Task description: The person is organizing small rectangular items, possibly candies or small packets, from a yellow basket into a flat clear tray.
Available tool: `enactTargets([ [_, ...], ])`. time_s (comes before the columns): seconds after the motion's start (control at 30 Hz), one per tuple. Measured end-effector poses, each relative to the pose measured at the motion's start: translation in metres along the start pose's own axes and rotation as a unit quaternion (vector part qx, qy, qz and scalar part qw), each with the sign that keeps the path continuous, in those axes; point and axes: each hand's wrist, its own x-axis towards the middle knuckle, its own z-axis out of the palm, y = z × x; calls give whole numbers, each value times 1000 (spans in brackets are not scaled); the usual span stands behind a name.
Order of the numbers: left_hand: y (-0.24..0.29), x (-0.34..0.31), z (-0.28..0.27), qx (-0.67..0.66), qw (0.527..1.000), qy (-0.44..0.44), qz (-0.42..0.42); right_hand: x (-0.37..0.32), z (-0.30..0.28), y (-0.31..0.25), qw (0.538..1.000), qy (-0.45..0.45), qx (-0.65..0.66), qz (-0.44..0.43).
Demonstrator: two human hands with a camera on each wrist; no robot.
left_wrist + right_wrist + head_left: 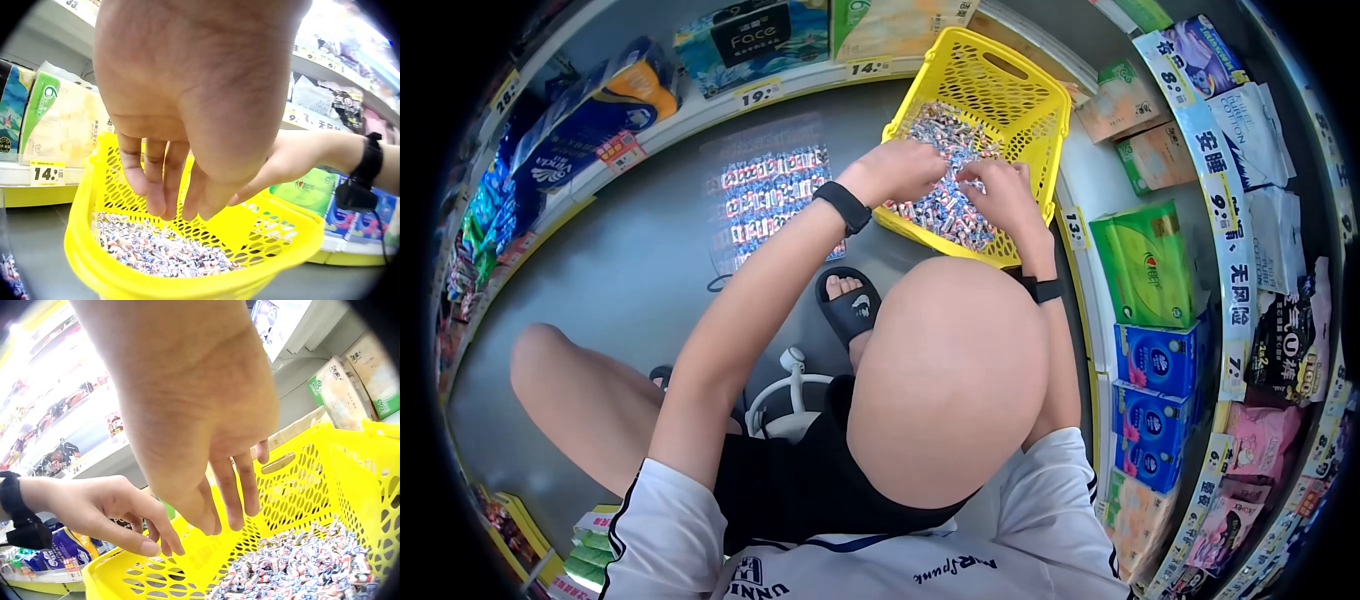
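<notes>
A yellow perforated basket (1032, 118) stands on the floor, its bottom covered with many small wrapped candies (956, 213) in white, blue and red. My left hand (903, 168) hangs over the left side of the basket, fingers pointing down and loosely bent. Across from it, my right hand (1003, 197) reaches in over the near right side, its fingers (232, 500) relaxed and lowered. Nothing shows between the fingers of either hand in the wrist views. The fingertips of both hands are close to each other above the candies.
Left of the basket, candies in neat rows (772, 195) lie on the floor. Shelves with tissue packs (1145, 265) and price tags curve along the back and right. My raised knee (950, 365) is just in front of the basket; a sandalled foot (848, 310) stands nearby.
</notes>
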Motion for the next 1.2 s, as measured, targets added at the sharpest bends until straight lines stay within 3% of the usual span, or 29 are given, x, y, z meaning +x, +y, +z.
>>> enactTargets([
  [0.23, -1, 62, 35, -12, 997, -69, -28, 13, 9, 50, 998, -48, 21, 44],
  [0.37, 10, 81, 39, -22, 989, -141, -37, 25, 25, 69, 986, -120, 82, 80],
  [0.5, 18, 93, 50, 4, 982, -177, -63, 34, 50, 82, 968, -214, 62, 118],
  [0.7, 15, 113, 79, -64, 964, -247, -76, 36, 46, 73, 925, -337, -8, 175],
  [0.83, 34, 105, 66, -57, 949, -293, -102, 40, 53, 79, 923, -333, -7, 194],
  [0.97, 27, 113, 100, 11, 942, -318, -111, 38, 57, 86, 919, -345, 32, 187],
  [1.13, 23, 116, 104, 16, 928, -358, -99, 35, 45, 76, 917, -344, 36, 199],
  [1.2, 23, 117, 101, 14, 921, -377, -94, 35, 40, 73, 892, -388, 38, 228],
])
